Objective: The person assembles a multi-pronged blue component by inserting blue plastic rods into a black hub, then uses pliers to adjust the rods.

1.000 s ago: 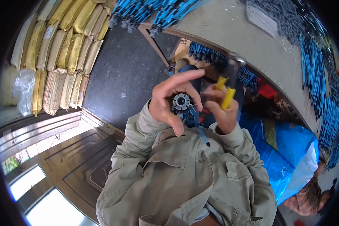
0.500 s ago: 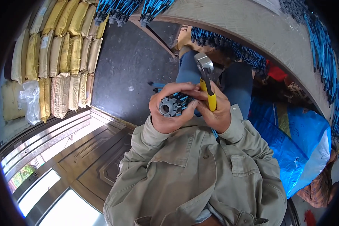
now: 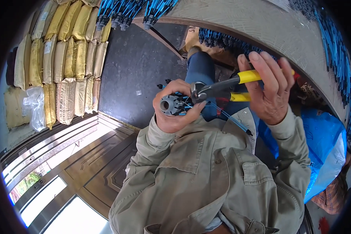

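Note:
My left hand point(image 3: 173, 117) is wrapped round a grey plastic hub point(image 3: 168, 105) with a round hole and black fittings about its rim. Thin blue rods point(image 3: 234, 119) with black tips stick out past that hand to both sides. In my right hand point(image 3: 271, 91) is a pair of end-cutting pliers point(image 3: 216, 90) with yellow grips. Their handles are spread apart, my fingers lying over the upper grip. The metal jaws are at the hub's fittings beside my left fingertips; whether they touch is not clear.
Bundles of blue rods with dark ends point(image 3: 156, 13) lie on the table point(image 3: 238, 19) ahead; more hang at its right. Stacked tan and yellow packages point(image 3: 62, 58) stand at left, above a brown panelled door point(image 3: 101, 152). A blue plastic sack point(image 3: 319, 132) lies to my right.
The pliers have swung from upright between my hands to lying across toward the hub, handles now spread. My right hand has moved right and up, away from my left.

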{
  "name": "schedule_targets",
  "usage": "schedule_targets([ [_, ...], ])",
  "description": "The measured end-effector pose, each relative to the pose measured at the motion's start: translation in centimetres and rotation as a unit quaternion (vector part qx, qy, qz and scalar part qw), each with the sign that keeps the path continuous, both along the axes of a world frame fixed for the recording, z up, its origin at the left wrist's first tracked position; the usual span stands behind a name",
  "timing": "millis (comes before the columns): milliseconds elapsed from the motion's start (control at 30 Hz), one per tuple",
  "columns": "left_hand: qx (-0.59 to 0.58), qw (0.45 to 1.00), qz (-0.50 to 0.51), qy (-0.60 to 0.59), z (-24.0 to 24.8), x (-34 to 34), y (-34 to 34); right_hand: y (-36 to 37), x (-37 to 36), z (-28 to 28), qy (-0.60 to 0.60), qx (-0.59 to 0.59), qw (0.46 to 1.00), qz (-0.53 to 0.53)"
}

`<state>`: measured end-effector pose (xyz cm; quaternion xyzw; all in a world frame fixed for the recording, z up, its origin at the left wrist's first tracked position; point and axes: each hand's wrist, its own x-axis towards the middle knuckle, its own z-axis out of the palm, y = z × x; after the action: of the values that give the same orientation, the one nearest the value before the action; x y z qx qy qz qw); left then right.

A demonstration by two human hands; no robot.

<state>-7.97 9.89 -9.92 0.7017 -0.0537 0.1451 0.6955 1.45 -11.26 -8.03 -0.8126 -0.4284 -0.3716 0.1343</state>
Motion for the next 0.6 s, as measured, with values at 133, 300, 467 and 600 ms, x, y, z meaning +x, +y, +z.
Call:
schedule_targets([
  [133,0.033,0.999,-0.004,0.007,0.1,0.1,-0.1,-0.1,1.3,0.7,-0.162,-0.04,0.986,-0.012],
  [300,-0.006,1.0,-0.022,-0.002,-0.3,0.0,-0.2,0.8,0.7,0.3,-0.204,-0.016,0.979,-0.018],
  [467,-0.01,1.0,-0.015,0.0,-0.7,0.1,-0.1,1.1,0.1,-0.9,-0.177,-0.005,0.984,-0.03],
  [600,-0.005,1.0,-0.017,0.003,-1.1,0.0,0.2,0.0,-0.9,0.1,-0.091,-0.036,0.995,-0.001],
])
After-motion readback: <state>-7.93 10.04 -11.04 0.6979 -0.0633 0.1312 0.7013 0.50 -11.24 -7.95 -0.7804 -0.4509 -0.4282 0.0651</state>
